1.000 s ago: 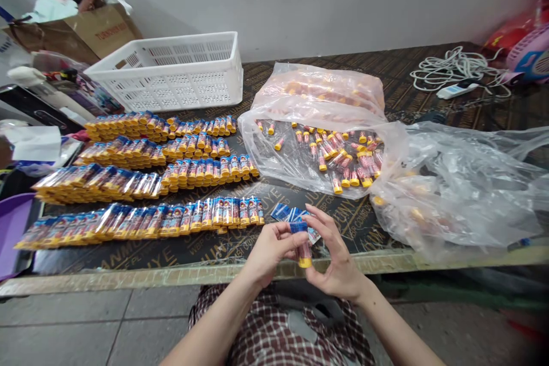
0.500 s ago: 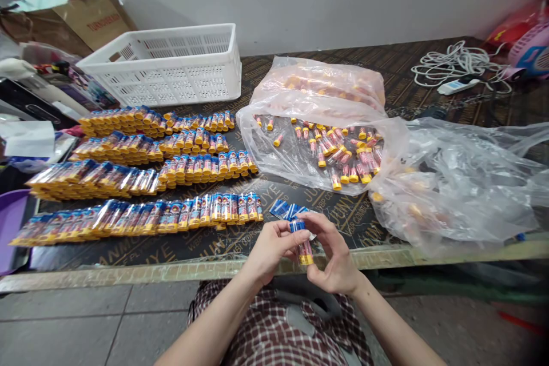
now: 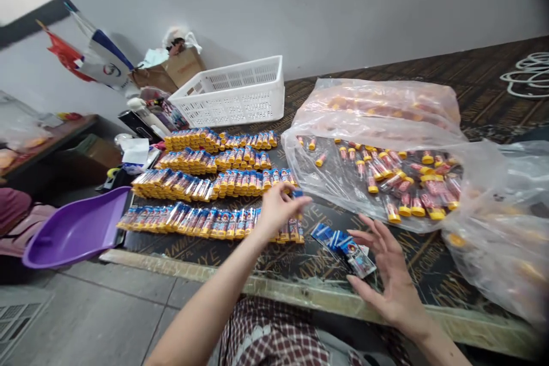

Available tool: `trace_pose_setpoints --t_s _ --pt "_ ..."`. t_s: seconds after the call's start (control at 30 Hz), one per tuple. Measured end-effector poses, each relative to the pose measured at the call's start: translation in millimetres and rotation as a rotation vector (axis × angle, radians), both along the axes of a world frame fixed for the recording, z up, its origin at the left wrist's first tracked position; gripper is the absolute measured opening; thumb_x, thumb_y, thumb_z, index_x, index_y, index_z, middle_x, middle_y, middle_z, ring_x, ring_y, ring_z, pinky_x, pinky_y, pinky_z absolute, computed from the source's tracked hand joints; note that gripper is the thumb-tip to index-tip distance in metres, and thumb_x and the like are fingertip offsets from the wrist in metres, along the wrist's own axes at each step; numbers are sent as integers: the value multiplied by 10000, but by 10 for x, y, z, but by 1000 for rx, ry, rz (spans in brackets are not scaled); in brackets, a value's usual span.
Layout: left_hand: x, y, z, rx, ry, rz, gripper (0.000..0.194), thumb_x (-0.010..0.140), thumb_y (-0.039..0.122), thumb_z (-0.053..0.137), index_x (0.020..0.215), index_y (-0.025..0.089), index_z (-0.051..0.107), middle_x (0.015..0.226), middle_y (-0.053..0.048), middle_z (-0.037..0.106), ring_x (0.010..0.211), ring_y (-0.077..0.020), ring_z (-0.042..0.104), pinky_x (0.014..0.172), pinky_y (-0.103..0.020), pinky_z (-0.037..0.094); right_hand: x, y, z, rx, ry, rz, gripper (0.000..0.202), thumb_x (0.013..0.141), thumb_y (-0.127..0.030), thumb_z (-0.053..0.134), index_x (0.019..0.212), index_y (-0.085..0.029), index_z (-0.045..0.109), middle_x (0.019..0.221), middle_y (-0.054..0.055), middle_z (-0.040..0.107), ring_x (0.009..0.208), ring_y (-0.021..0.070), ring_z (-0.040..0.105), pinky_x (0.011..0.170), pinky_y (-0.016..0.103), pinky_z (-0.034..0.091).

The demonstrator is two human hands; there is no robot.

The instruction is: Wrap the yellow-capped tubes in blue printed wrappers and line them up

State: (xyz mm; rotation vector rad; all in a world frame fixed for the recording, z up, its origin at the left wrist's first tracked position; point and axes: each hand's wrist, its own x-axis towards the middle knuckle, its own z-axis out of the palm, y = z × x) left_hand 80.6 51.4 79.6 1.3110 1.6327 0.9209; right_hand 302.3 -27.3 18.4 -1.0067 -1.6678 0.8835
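Note:
My left hand [image 3: 278,210] pinches a small wrapped tube [image 3: 297,194] with a blue end, partly hidden by the fingers, above the right end of the front row of tubes [image 3: 206,222]. These wrapped tubes, blue at the top and yellow at the bottom, lie side by side in several stacked rows. My right hand [image 3: 388,280] is open with fingers spread. Under its fingertips lies a small pile of printed blue and clear wrappers [image 3: 343,247]. Beyond it, an opened clear bag [image 3: 338,174] holds loose pink tubes [image 3: 392,209] with yellow caps.
A white slatted crate [image 3: 231,97] stands behind the rows. A second crumpled clear bag [image 3: 501,240] lies at the right. Left of the table is a purple scoop-shaped tray [image 3: 77,229]. White cable [image 3: 527,74] lies coiled at the far right. The table's front edge [image 3: 300,291] is taped.
Both hands were together on one tube. Now my left hand has carried it left to the rows, and my right hand has let go and opened by the wrappers. The view has swung left.

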Motion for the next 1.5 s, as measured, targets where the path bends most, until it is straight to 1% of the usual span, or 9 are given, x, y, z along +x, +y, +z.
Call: trace_pose_setpoints --t_s 0.17,0.37,0.5,0.67,0.83,1.07,1.2,1.33,1.5 --pt "-671 673 78 105 872 177 477 716 566 615 970 164 578 845 -127 686 835 -265 637 717 -318 437 177 80 -75 -32 -98 -141 624 810 -297 602 1378 -268 344 1330 100 448 1104 241 540 958 414 465" --pt "-746 746 97 2 1167 149 610 794 628 453 1125 121 523 913 -186 681 877 -297 638 733 -325 428 323 78 -91 37 -239 -185 458 821 -321 589 1262 -262 482 1358 90 422 1112 250 530 881 393 500" --pt "-425 370 117 164 1007 109 499 839 581 416 1090 178 569 808 -95 690 789 -236 629 696 -290 416 472 271 -41 104 -366 -271 368 843 -320 557 1203 -245 533 1317 88 458 1168 257 487 951 434 440" --pt "293 -309 -199 82 698 -445 296 873 406 458 810 191 651 811 -74 685 764 -203 617 689 -282 406 736 802 -142 138 -782 -436 310 860 -357 508 1070 -153 611 987 120 619 967 274 548 857 418 441" --pt "807 -529 -554 22 705 -388 343 814 500 529 921 180 589 908 -87 645 834 -229 610 688 -293 404 761 1020 -243 91 -1194 -425 336 840 -290 503 1130 -139 581 895 123 623 875 279 552 754 363 403" --pt "898 -456 -709 37 543 -295 190 797 387 601 796 199 580 847 -36 629 800 -182 583 685 -271 401 780 747 -258 53 -813 -421 322 843 -256 460 1129 -163 575 982 93 582 843 224 591 752 331 457" --pt "859 -485 -694 57 521 -259 175 883 293 463 885 192 606 917 -60 621 855 -181 589 756 -280 421 826 580 -294 41 -633 -414 275 833 -276 473 1056 -181 604 973 84 571 857 223 593 771 346 476" --pt "854 -558 -679 78 516 -268 237 894 310 435 1036 193 584 1001 -78 607 940 -200 579 827 -305 428 767 467 -324 37 -671 -382 243 818 -217 463 997 -191 624 945 73 580 862 222 582 786 368 469" --pt "888 -573 -655 21 550 -298 336 784 449 590 992 186 570 997 -77 575 923 -220 577 804 -319 448 571 421 -264 124 -840 -392 231 817 -217 511 1002 -183 644 950 96 597 935 268 534 789 413 433"
